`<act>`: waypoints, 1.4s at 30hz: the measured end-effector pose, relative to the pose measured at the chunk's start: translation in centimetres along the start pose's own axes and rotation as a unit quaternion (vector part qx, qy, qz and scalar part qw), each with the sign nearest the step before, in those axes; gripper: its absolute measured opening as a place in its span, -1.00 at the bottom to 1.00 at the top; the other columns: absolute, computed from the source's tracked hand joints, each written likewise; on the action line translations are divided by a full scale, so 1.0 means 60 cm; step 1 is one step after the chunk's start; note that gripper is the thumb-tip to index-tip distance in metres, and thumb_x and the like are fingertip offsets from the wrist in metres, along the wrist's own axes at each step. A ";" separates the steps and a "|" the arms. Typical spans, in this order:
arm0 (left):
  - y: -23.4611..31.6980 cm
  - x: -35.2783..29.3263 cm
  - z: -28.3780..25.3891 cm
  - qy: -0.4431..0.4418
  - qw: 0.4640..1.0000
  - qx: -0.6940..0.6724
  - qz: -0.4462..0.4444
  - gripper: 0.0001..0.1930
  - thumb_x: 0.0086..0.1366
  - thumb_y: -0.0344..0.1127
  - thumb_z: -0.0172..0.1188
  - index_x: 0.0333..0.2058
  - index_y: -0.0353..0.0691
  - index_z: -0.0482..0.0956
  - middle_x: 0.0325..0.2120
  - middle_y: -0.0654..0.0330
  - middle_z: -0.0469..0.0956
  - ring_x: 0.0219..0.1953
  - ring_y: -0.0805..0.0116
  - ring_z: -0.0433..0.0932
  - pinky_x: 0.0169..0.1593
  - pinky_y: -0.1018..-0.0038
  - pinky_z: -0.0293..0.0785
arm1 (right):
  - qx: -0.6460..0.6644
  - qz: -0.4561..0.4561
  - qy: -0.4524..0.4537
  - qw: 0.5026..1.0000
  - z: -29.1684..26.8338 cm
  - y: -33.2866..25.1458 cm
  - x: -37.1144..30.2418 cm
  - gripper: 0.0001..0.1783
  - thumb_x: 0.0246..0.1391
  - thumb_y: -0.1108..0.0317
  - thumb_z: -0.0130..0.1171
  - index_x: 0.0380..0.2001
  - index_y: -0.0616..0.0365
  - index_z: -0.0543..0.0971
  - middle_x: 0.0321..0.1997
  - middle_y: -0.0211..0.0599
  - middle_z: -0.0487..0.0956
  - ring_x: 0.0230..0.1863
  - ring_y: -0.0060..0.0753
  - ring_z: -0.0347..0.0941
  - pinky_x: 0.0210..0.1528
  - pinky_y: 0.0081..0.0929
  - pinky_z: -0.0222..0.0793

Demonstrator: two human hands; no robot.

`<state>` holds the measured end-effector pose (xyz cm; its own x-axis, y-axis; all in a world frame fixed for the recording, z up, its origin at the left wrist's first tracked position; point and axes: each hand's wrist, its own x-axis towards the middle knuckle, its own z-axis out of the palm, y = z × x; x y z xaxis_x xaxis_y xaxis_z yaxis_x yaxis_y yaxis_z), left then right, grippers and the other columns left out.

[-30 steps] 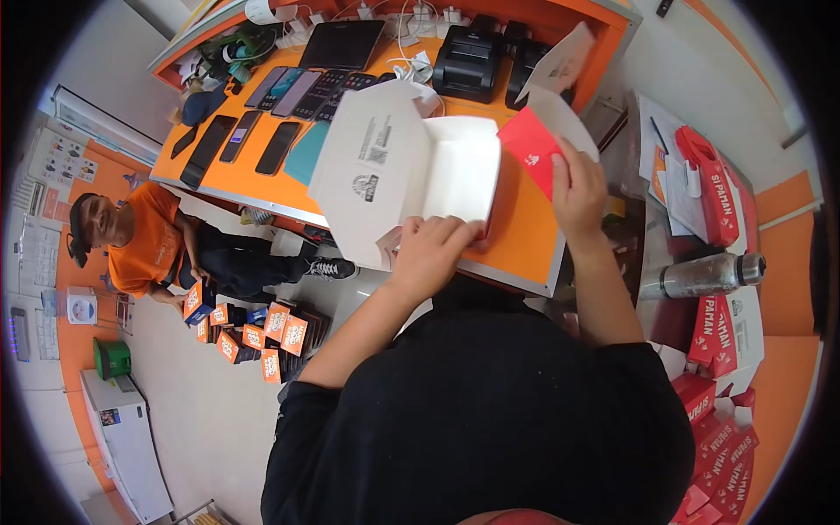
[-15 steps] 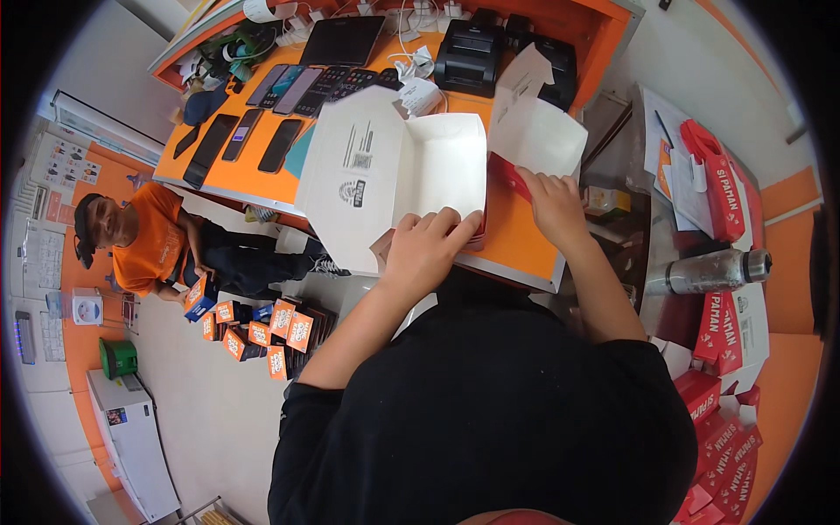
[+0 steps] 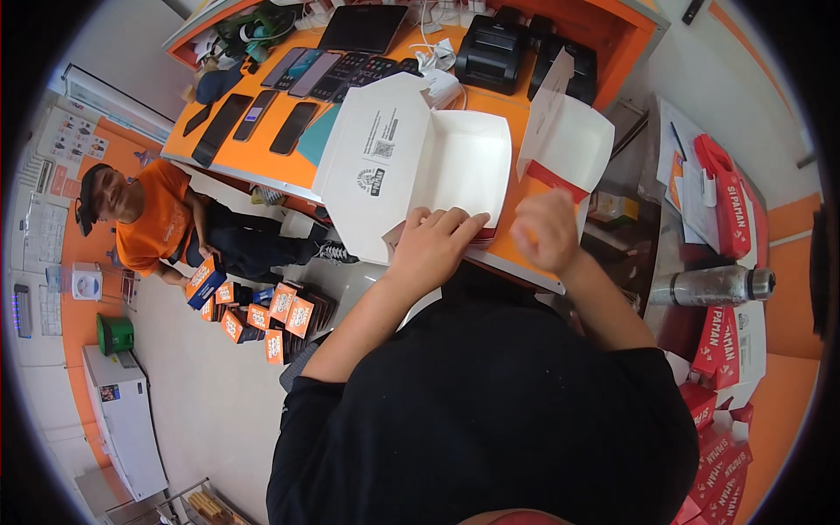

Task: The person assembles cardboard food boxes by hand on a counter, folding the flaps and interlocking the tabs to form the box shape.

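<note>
A white cardboard food box (image 3: pixel 461 171) stands opened at the orange table's near edge, its wide lid (image 3: pixel 372 166) folded out to the left. My left hand (image 3: pixel 430 249) grips the near wall, fingers over the rim and the thumb out of sight. Right of it stands a second open white box (image 3: pixel 573 136) with a red outer side. My right hand (image 3: pixel 547 232) hovers just in front of that second box, blurred, with its fingers curled in; I see nothing in them.
Several phones (image 3: pixel 294 129), a tablet (image 3: pixel 363 28) and black printer-like devices (image 3: pixel 492 54) cover the back of the table (image 3: pixel 236 166). To the right are a steel bottle (image 3: pixel 713 286) and red boxes (image 3: pixel 722 472). At left, a person (image 3: pixel 153 210) sits by stacked orange-and-blue boxes (image 3: pixel 280 302).
My right hand has let go of the second box's red side and drawn back toward me, its fingers curling. The left hand keeps its hold. The whole view has shifted slightly.
</note>
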<state>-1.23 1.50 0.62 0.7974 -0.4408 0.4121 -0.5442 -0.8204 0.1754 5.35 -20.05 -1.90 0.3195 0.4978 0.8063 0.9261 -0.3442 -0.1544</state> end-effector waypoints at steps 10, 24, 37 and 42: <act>0.002 0.006 -0.003 -0.006 0.999 0.016 -0.034 -0.85 0.08 -0.37 0.10 -0.32 -0.07 0.46 -0.49 0.33 0.43 -0.45 0.33 0.48 -0.23 0.35 0.32 | -0.128 0.023 -0.052 0.990 0.050 -0.078 -0.039 -0.56 -0.28 0.30 0.27 -0.20 0.03 0.49 -0.14 -0.34 0.33 -0.07 -0.36 0.26 0.00 -0.27 0.16; 0.016 0.015 0.007 -0.011 0.996 0.072 -0.058 -0.84 0.06 -0.36 0.03 -0.32 -0.08 0.40 -0.46 0.30 0.41 -0.38 0.32 0.49 -0.26 0.29 0.33 | -0.101 0.269 -0.319 0.903 0.003 -0.112 0.045 -0.75 -0.12 0.21 0.19 -0.35 0.04 0.48 -0.47 -0.34 0.52 -0.38 -0.29 0.49 -0.34 -0.18 0.25; 0.028 0.006 0.039 0.015 0.991 0.123 -0.050 -0.87 0.07 -0.24 0.04 -0.36 -0.02 0.39 -0.48 0.36 0.39 -0.39 0.42 0.48 -0.34 0.33 0.23 | -0.052 0.075 -0.365 0.927 0.010 -0.059 0.033 -0.86 -0.10 0.25 0.16 -0.52 0.06 0.53 -0.50 -0.29 0.55 -0.41 -0.26 0.50 -0.31 -0.28 0.29; 0.016 0.005 0.043 0.023 0.993 0.108 -0.041 -0.89 0.08 -0.25 0.03 -0.37 0.00 0.40 -0.50 0.38 0.39 -0.41 0.43 0.46 -0.34 0.32 0.23 | -0.042 0.077 -0.175 0.981 -0.006 -0.071 0.059 -0.86 -0.13 0.41 0.17 -0.42 0.15 0.52 -0.25 -0.25 0.50 -0.07 -0.20 0.39 -0.04 -0.20 0.20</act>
<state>-0.81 -0.35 -1.41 0.8215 -0.3564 0.4452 -0.4057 -0.9139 0.0171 2.44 -17.12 1.79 0.5166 0.6733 0.5290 0.8468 -0.4932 -0.1992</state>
